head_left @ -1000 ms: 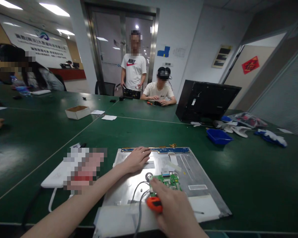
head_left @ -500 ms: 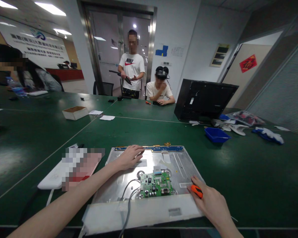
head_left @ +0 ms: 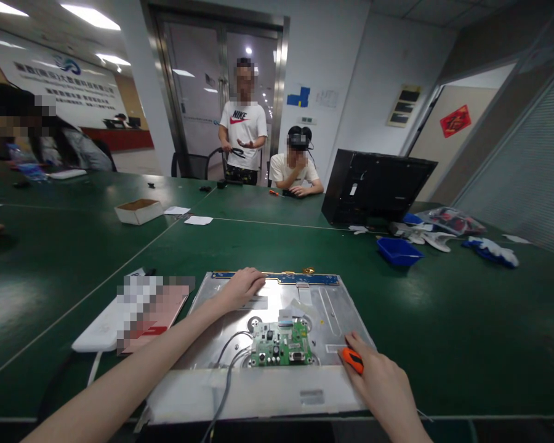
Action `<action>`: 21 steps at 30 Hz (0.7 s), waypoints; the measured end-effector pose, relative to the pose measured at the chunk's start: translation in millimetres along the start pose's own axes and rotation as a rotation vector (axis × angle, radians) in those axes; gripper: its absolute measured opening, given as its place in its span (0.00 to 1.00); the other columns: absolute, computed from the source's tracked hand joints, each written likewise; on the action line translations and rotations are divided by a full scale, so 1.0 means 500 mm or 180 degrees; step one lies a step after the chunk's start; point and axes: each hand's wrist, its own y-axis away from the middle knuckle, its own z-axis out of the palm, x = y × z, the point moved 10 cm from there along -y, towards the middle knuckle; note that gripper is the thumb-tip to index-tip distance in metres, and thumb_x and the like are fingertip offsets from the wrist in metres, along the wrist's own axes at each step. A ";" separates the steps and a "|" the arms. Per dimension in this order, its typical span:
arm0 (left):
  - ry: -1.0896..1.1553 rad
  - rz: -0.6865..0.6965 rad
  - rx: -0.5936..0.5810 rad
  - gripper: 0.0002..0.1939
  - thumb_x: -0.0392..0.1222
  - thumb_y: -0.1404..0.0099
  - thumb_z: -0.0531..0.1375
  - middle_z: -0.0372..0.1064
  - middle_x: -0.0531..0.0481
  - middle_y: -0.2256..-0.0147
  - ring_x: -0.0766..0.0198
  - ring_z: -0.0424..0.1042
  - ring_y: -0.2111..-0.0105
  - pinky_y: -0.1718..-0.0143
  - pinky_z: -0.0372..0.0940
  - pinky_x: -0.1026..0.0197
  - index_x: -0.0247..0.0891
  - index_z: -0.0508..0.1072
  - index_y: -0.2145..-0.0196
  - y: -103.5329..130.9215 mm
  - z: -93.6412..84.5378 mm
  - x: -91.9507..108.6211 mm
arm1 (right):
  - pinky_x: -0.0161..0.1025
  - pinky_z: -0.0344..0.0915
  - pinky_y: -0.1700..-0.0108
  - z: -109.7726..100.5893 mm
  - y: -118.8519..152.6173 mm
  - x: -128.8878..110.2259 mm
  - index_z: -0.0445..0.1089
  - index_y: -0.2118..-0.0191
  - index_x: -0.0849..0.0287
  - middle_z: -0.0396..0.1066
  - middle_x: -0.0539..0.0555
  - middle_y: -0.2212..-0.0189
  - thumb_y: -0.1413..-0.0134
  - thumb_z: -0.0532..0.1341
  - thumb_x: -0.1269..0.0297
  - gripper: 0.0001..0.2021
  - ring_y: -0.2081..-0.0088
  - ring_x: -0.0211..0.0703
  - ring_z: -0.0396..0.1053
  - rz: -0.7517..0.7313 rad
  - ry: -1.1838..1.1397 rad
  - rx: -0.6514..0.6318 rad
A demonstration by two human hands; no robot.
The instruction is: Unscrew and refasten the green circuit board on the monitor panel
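Touching one panel (head_left: 355, 317) are two hands (head_left: 240, 288) — the right (head_left: 379, 376) holds one tool (head_left: 353, 360).

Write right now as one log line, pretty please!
left hand rests on metal panel near blue strip | right hand grips orange-handled tool near panel's right edge | green board mid-panel, wires at its left

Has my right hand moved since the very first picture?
Yes. Your right hand went right, from over the green circuit board to the metal panel's right side.

Blue tray (head_left: 399, 252) beside black monitor (head_left: 381, 187)
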 end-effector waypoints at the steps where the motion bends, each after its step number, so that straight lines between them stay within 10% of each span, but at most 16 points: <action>1: 0.0177 -0.0105 0.0028 0.16 0.46 0.29 0.50 0.73 0.44 0.62 0.56 0.70 0.61 0.57 0.61 0.56 0.37 0.75 0.60 0.003 -0.005 -0.005 | 0.46 0.74 0.55 -0.008 -0.004 -0.014 0.70 0.43 0.54 0.69 0.54 0.42 0.41 0.55 0.64 0.21 0.52 0.53 0.76 -0.0109 -0.0079 -0.0012; 12: 0.1494 -0.1007 0.0213 0.21 0.54 0.31 0.49 0.68 0.50 0.77 0.63 0.67 0.77 0.75 0.60 0.63 0.34 0.73 0.65 0.035 -0.023 -0.057 | 0.46 0.69 0.48 -0.036 -0.057 -0.145 0.69 0.42 0.52 0.73 0.56 0.47 0.52 0.58 0.77 0.29 0.49 0.55 0.74 -0.0999 -0.0641 -0.0505; 21: -0.0097 -0.0387 -0.0268 0.12 0.42 0.33 0.54 0.74 0.46 0.66 0.59 0.70 0.68 0.66 0.60 0.60 0.36 0.75 0.66 0.085 -0.070 0.016 | 0.45 0.71 0.52 -0.022 -0.059 -0.162 0.74 0.51 0.51 0.65 0.50 0.39 0.55 0.55 0.80 0.27 0.50 0.54 0.74 -0.1163 -0.0474 -0.0570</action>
